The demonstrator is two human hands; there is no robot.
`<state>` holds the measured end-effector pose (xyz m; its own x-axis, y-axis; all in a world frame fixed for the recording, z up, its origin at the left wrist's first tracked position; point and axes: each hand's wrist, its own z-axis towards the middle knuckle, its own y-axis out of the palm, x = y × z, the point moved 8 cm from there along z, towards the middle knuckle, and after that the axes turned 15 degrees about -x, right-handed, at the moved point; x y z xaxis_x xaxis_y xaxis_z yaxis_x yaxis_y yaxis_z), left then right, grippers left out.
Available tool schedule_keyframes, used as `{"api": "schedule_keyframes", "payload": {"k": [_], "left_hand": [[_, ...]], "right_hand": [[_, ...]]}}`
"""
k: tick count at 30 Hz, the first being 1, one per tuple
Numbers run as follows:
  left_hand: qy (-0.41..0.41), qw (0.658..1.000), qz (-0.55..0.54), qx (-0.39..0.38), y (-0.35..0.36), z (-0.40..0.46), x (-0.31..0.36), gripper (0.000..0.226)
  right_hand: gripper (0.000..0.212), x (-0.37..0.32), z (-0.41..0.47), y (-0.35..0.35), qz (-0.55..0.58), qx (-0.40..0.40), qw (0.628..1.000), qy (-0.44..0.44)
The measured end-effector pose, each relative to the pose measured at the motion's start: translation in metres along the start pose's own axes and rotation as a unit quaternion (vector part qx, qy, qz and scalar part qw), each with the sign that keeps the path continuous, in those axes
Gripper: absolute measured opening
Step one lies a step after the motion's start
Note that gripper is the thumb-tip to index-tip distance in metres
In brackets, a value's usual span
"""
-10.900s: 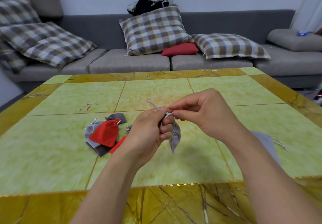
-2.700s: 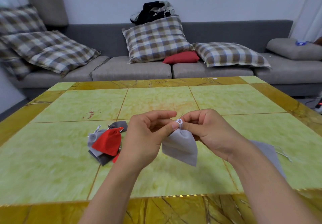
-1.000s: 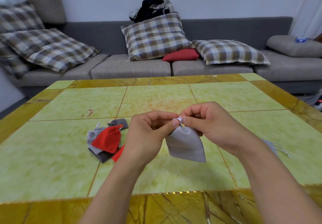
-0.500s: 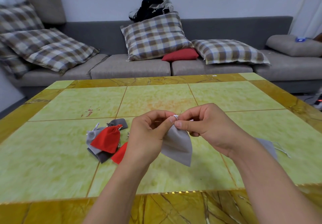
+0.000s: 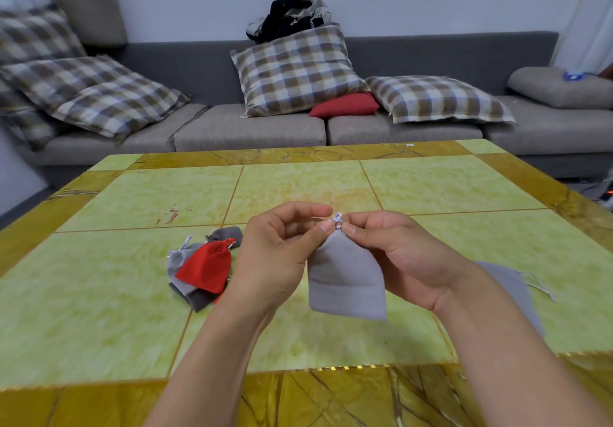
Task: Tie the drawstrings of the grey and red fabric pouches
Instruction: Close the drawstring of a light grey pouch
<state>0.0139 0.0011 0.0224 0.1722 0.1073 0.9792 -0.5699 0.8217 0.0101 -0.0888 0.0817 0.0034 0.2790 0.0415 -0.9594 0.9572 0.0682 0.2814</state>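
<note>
table (image 5: 99,310): green-yellow tiles | sofa (image 5: 248,128): grey | plaid cushions (image 5: 295,68) | red cushion (image 5: 343,105)

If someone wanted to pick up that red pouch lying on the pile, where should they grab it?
Probably the gathered neck of the red velvet drawstring pouch, at its far upper corner, pinched from above. It lies flat on top of the grey pouches, and the bunched neck gives fingers more to grip than flat cloth.

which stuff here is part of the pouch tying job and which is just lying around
Job:
light grey pouch, drawstring pinched by left hand and right hand
pile of red and grey pouches
grey pouch behind the right forearm

Lying about:
plaid cushions
red cushion
dark clothing on the sofa
</note>
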Motion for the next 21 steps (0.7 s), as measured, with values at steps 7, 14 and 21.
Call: {"api": "schedule_keyframes", "payload": {"k": [7, 14, 21], "left_hand": [[0.057, 0.991, 0.123, -0.005, 0.004, -0.002, 0.016, 0.013], [0.104, 0.931, 0.348, -0.024, 0.01, -0.005, 0.029, 0.014], [0.209, 0.85, 0.483, -0.011, 0.022, -0.011, 0.041, 0.01]], "right_hand": [[0.026, -0.003, -0.002, -0.01, -0.071, 0.056, 0.996, 0.018], [0.03, 0.006, 0.002, -0.008, -0.045, 0.059, 0.997, 0.031], [0.019, 0.006, 0.004, -0.002, 0.022, 0.062, 0.997, 0.037]]}}
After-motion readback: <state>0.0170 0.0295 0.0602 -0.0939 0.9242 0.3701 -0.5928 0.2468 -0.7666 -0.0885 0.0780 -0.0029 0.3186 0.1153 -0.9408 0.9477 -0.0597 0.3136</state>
